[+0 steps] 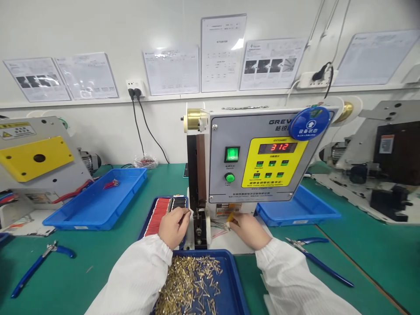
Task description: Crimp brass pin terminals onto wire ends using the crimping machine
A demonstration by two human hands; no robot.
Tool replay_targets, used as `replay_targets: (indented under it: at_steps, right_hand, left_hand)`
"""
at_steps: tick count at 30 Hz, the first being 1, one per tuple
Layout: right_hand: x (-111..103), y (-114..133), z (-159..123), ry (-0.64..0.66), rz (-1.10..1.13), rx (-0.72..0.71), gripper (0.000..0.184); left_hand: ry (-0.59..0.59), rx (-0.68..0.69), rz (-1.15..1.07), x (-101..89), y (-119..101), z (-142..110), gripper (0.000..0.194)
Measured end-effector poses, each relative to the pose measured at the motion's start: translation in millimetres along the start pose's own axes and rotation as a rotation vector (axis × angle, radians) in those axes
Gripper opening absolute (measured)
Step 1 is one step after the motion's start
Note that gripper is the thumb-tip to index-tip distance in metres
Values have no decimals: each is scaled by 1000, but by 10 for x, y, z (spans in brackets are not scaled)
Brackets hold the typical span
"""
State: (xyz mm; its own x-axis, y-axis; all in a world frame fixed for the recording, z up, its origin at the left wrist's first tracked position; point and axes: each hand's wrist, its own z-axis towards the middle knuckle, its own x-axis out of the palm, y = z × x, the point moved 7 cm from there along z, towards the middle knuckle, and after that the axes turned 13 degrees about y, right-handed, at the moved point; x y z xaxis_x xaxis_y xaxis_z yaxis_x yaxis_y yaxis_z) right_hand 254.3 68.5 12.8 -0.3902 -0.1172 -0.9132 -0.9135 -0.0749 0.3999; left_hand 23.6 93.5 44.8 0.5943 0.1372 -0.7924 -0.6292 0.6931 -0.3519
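My left hand point(174, 226) is closed, its fingertips pressed together just left of the crimping head point(199, 229); anything between them is too small to make out. Under and beside it lies a blue tray with rows of red pieces point(156, 217) and black pieces point(179, 202). My right hand point(248, 229) pinches the end of a few thin wires point(219, 224), with a white and yellow bit at the fingertips. These wires run left to the head of the grey machine point(243, 157), whose red display reads 312. In front sits a dark blue tray point(231, 280) heaped with small brass-coloured pieces point(188, 284).
Blue-handled cutters lie left point(42, 267) and right point(320, 258) on the green table point(98, 262). A large blue tray point(98, 201) with a few red wires stands left, another blue tray point(302, 210) behind right. More machines point(42, 153) flank both sides.
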Motion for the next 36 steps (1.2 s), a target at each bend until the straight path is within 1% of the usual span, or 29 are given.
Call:
replay_targets:
  at_steps: [3,6,8,11,14,16,18,19,22,23,24,26,30,36]
  right_hand:
    - [-29,37,-16,-61,32,-40,16]
    - [-22,205,-71,-73,81,-95,18]
    - [35,401,-139,-37,81,-146,24]
    - [186,776,-292,42,7,-286,34]
    - [340,1047,-437,115,-88,-396,29]
    - [380,1095,-470,140,-110,-418,26]
    - [333,1021,-433,114,-87,-394,25]
    - [280,934,-391,78,-66,-355,24]
    - [107,549,-230,-45,-24,-174,17]
    - [74,420,-180,-63,-35,-120,15]
    - [61,313,-133,-64,-50,-89,15]
    - [88,165,-53,-15,-71,-75,18]
    - [157,67,31,59,-65,-76,22]
    - [159,105,14,78,-87,-39,20]
  left_hand:
    - [7,-54,-39,30,53,-9,23]
    - [6,-78,-49,42,78,-16,25]
    - [9,-87,-55,46,86,-18,25]
    - [19,-84,-65,54,87,-21,24]
    - [23,-85,-65,58,87,-22,24]
    - [23,-85,-60,58,84,-22,24]
    - [22,-85,-52,55,79,-20,24]
    - [21,-84,-50,52,76,-19,24]
    - [18,-79,-47,45,69,-16,23]
    - [18,-77,-47,45,68,-16,23]
    - [19,-77,-47,45,68,-16,22]
    - [20,-77,-49,47,69,-17,23]
    - [31,-94,-61,60,86,-20,23]
    - [41,-103,-65,70,97,-17,23]
